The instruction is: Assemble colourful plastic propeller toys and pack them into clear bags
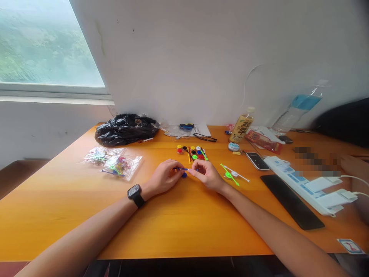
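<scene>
Between my fingertips is a thin blue plastic arrow (180, 168), like the green one lying to the right. My left hand (164, 175), with a watch on its wrist, pinches one end of it. My right hand (206, 175) pinches the other end. Just under the arrow lies a round blue plastic piece (184, 175). Past my hands are several small round pieces (193, 147) in red, yellow, black, white and green, with a yellow arrow (189, 155) among them. Right of my right hand, a green arrow (234, 179) and a white arrow (240, 175) sit on round bases.
Clear bags of coloured parts (121, 167) lie at left, before a black plastic bag (125, 130). At right are a drink bottle (242, 127), a phone (257, 161), a power strip (300, 184) and a long black pad (291, 202). A large bottle (300, 109) stands behind.
</scene>
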A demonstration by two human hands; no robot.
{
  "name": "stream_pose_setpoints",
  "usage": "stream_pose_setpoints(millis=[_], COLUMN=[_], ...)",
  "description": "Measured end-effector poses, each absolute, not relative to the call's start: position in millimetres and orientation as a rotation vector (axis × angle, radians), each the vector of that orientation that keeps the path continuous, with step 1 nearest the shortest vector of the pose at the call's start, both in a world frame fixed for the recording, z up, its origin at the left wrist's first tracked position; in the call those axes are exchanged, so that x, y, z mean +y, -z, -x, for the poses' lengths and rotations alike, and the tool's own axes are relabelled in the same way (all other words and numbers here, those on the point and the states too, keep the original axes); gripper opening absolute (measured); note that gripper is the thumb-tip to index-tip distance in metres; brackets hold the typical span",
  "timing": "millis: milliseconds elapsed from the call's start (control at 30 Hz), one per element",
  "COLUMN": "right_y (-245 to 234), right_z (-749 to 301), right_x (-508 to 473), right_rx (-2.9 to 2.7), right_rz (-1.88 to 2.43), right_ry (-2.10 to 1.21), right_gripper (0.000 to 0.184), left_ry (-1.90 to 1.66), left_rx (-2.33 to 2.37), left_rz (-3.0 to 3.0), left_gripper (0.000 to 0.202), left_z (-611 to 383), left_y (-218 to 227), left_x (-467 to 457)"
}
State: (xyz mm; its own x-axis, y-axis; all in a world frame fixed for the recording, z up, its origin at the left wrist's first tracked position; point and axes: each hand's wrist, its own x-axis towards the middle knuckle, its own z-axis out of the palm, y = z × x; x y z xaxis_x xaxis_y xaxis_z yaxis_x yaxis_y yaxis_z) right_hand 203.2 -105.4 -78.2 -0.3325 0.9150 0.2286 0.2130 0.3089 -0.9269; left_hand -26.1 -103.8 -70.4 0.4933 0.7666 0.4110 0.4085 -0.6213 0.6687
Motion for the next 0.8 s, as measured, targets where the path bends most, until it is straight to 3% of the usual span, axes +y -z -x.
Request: stream_pose_setpoints(millis=[200, 467, 800], right_y=[81.6, 79.9, 75.5], right_z=[-201.1, -202.6, -201.8], right_x=[-103.7, -105.5, -104.4], right_rx=[-1.737, -1.727, -1.663], right_rz=[1.029, 1.18, 1.263], right_ry=[-1.087, -1.34, -1.376], right_gripper=[0.022, 0.026, 0.027], left_ry=[-0.922, -0.871, -0.876], left_rx=[1.066, 1.091, 1.021], left_rz=[-2.253, -2.303, -2.413], left_gripper=[0.018, 0.008, 0.01], left_z=[25.9, 26.5, 23.5], left_y=[67.7, 68.3, 72.4], left_x=[-105.7, -106.3, -105.3])
